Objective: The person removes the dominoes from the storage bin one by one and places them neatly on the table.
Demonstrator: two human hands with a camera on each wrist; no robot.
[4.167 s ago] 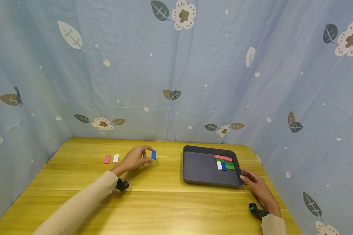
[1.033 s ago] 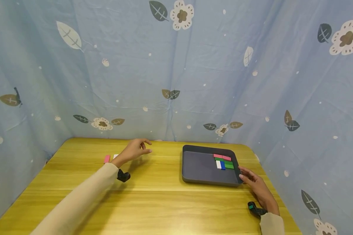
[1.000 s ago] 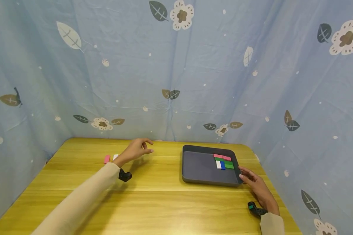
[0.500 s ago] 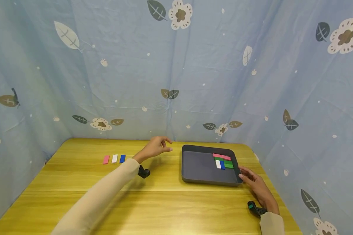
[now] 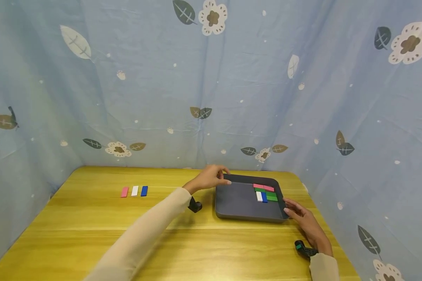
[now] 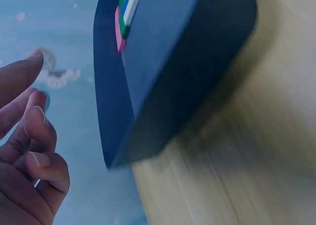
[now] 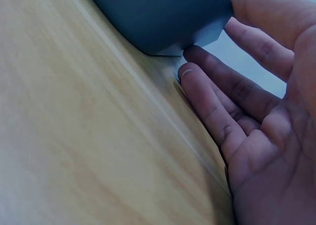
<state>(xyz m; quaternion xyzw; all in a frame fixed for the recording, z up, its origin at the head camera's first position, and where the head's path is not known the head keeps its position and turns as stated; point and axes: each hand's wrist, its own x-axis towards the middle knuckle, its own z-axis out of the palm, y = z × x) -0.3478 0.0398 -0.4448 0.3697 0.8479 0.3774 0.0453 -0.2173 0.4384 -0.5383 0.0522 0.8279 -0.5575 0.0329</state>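
My left hand [image 5: 208, 178] hovers over the back left corner of the dark grey tray [image 5: 247, 216], its fingers loosely bent with nothing between them. In the left wrist view the fingers [image 6: 42, 126] show apart from the tray wall. My right hand [image 5: 307, 222] rests at the tray's front right corner. The right wrist view shows its thumb against the wall and the other fingers [image 7: 202, 96] fairly straight beside the corner, low over the table. Inside the tray, toward the right, two pink tiles [image 5: 263, 187], green tiles [image 5: 271, 196], a white tile [image 5: 259, 196] and a blue tile [image 5: 264, 197] lie close together.
On the left of the wooden table [image 5: 211, 249], a pink tile [image 5: 124, 191], a white tile [image 5: 135, 191] and a blue tile [image 5: 144, 191] lie in a spaced row. A patterned blue curtain [image 5: 161, 89] surrounds the table's back and sides.
The blue tile that my left hand pinched has been let go and lies beside the loose white one. My left hand has moved right, to the tray. My right hand stays at the tray's corner.
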